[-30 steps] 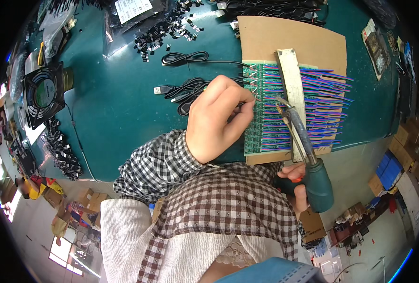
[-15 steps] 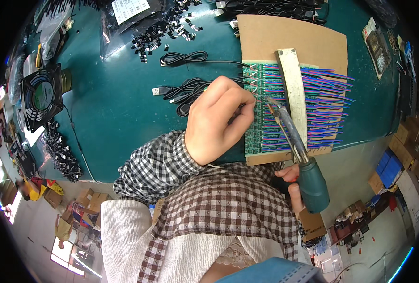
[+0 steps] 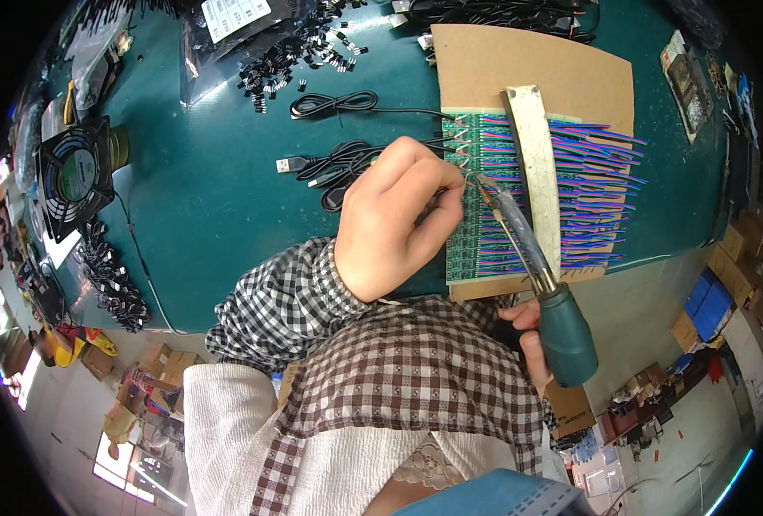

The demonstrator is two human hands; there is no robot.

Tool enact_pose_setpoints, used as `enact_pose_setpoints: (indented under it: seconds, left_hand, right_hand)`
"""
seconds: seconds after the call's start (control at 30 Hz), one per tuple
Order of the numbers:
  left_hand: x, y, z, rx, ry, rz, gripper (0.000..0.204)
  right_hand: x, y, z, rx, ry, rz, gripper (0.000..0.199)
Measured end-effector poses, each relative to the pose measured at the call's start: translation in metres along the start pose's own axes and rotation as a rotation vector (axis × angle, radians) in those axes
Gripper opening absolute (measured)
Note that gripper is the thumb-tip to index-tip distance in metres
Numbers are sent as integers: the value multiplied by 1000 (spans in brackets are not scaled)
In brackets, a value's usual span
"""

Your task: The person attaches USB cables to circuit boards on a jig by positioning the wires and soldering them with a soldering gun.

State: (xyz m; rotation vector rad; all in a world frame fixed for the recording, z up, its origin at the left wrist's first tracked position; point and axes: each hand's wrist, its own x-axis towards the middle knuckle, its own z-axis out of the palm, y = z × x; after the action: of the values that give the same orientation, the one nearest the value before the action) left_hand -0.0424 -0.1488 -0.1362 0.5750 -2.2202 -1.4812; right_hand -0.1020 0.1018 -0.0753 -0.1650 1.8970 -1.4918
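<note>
My left hand (image 3: 394, 219) is pinched closed at the left edge of a green circuit board panel (image 3: 461, 258), its fingertips on the end of a black USB cable (image 3: 347, 156) that runs in under the knuckles. The exact grip is hidden by the fingers. My right hand (image 3: 529, 335) is wrapped round the green handle of a soldering iron (image 3: 562, 322). The iron's tip meets the board close to the left fingertips. Rows of blue, red and dark wires (image 3: 583, 185) stick out from the panel's right side. A pale metal bar (image 3: 536, 163) lies across those wires.
Brown cardboard (image 3: 536, 69) lies under the panel. Small black connectors (image 3: 291, 73) are heaped at the back, beside a labelled plastic bag (image 3: 235, 21). On the left stand a black fan (image 3: 76, 176) and a bundle of dark cables (image 3: 110, 275). A soldering-tip tray (image 3: 686, 90) sits far right.
The soldering iron's tip has moved slightly left, closer to my left fingertips, and its handle has shifted a little left. My left hand has barely moved.
</note>
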Motion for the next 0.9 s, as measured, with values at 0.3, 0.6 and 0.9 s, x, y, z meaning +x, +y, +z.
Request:
enact_pose_setpoints:
  seconds: [0.3,0.6,0.9]
  left_hand:
    - [0,0,-1,-5,-8,-11,20]
    - [0,0,-1,-1,-10,-10,19]
    - [-1,0,0,-7,-6,-7,19]
  right_hand:
    - [0,1,2,41,2,-13,36]
    - [-1,1,3,70,30,25,39]
    - [-4,0,0,88,25,14,46]
